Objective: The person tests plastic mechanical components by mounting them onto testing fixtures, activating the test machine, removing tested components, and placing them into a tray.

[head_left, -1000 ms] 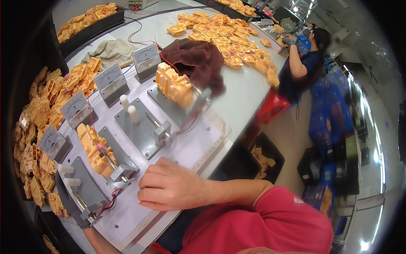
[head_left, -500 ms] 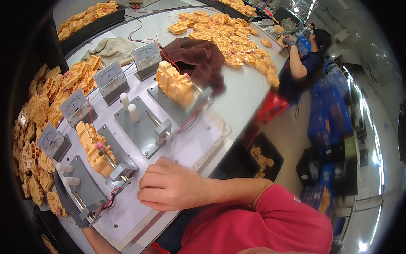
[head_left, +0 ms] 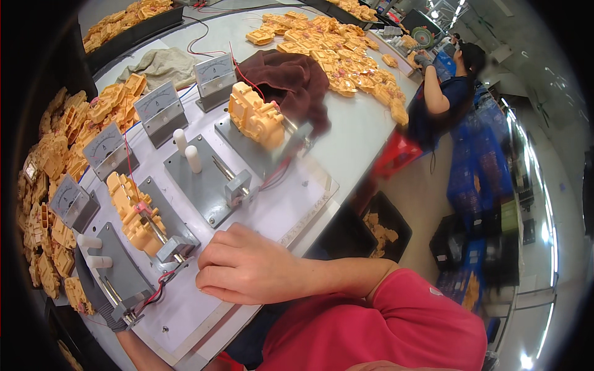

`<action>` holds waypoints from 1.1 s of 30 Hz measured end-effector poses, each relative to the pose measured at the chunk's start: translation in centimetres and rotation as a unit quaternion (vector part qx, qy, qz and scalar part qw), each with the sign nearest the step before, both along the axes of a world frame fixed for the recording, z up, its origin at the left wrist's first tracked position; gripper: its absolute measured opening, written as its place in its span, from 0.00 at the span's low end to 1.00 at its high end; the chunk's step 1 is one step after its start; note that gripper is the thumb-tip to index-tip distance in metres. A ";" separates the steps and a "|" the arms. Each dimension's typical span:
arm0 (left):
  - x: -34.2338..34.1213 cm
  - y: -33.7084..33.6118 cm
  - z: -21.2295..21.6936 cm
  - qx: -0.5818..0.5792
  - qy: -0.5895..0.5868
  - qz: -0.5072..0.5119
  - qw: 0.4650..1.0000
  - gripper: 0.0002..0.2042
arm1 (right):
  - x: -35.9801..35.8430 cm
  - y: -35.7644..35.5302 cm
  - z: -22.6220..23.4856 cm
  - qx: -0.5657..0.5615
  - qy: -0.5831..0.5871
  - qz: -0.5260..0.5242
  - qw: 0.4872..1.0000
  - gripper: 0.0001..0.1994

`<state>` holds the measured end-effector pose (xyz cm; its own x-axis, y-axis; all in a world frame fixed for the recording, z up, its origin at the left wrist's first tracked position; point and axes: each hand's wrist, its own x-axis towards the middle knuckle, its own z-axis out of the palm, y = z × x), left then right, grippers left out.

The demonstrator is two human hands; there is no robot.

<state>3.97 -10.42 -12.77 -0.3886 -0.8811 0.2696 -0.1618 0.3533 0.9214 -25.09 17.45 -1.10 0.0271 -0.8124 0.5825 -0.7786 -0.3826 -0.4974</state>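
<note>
My right hand (head_left: 244, 266) is curled with the knuckles up at the near edge of the white board (head_left: 300, 207), close to a clamp (head_left: 176, 247). Its palm side is hidden, so what it holds, if anything, does not show. My left hand (head_left: 91, 281), in a dark grey glove, lies along the board's left side, mostly behind a grey fixture plate (head_left: 117, 260); its fingers are hidden. An orange plastic housing (head_left: 131, 216) with a red wire sits on the fixture by my right hand. Another orange housing (head_left: 255, 117) is on the far fixture. Between them, a fixture plate (head_left: 198, 198) carries white pegs and metal pins.
Several analog panel meters (head_left: 158, 102) line the board's back. Orange housings are heaped at left (head_left: 46, 185) and across the far table (head_left: 334, 52). A brown cloth (head_left: 284, 80) and a beige cloth (head_left: 161, 68) lie behind. A co-worker (head_left: 445, 86) works at right near blue crates (head_left: 482, 167).
The view has shifted slightly, so the board and meters appear a little farther left. Both hands keep nearly the same places, and both housings stay on their fixtures.
</note>
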 end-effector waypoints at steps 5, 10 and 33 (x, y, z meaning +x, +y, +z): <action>0.0 -0.3 -0.1 0.053 -0.011 0.040 0.998 0.32 | 0.1 0.0 0.1 -0.003 0.008 -0.012 1.000 0.06; -0.4 0.1 -0.3 0.056 0.039 0.025 0.997 0.29 | 0.1 -0.1 0.1 -0.012 0.018 -0.013 1.000 0.06; -2.4 2.0 1.7 0.001 0.020 0.064 0.998 0.23 | 0.1 0.2 0.5 0.009 0.022 -0.016 1.000 0.07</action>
<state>1.53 -8.41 -11.03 -0.2617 -0.9235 0.2806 -0.1680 0.3298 0.9290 -25.02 17.64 -0.61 0.0258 -0.8235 0.5667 -0.8112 -0.3485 -0.4695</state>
